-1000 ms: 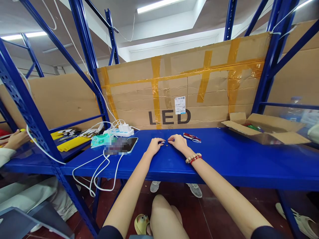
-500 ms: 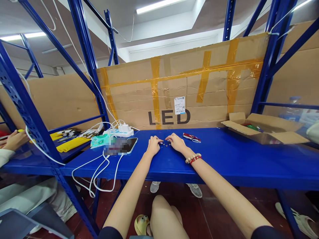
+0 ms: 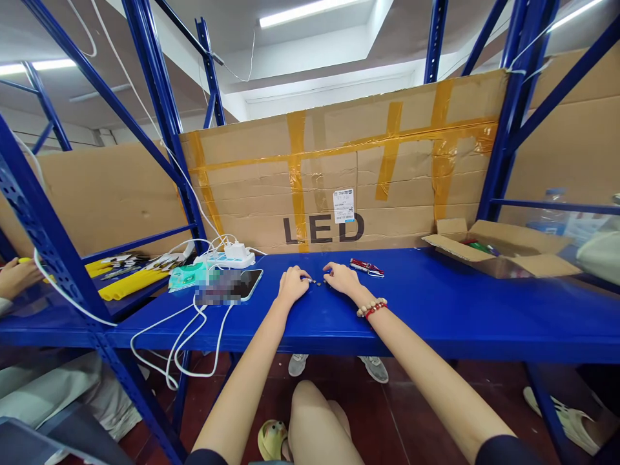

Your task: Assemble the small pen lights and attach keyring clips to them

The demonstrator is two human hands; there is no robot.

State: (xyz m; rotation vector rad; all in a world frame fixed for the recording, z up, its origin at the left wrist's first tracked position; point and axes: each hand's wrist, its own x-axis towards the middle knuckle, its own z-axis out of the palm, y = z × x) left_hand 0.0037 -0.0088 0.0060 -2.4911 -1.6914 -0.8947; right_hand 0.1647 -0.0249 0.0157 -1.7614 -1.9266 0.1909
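Note:
My left hand (image 3: 293,284) rests on the blue tabletop (image 3: 416,310), its fingers curled and closed at the tips around something too small to make out. Facing it, my right hand (image 3: 341,278) is also closed, thumb and fingertips pressed down near the surface; whatever they hold is hidden. A few tiny metallic pieces (image 3: 318,283) lie in the narrow gap between both hands. Just beyond my right hand is a red pocket knife (image 3: 365,267) with a pale cord or ring at its end, untouched.
To the left lie a phone (image 3: 250,284), a green packet (image 3: 186,276) and a white power strip (image 3: 232,257) with cables hanging over the edge. An open cardboard box (image 3: 498,248) stands right. A taped cardboard panel (image 3: 232,194) closes the back. A co-worker's hand (image 3: 19,278) shows far left.
The view has shifted slightly, moving the scene left. My hands stay over the same spot with small finger movements; fewer tiny pieces show between them. The pocket knife lies where it was.

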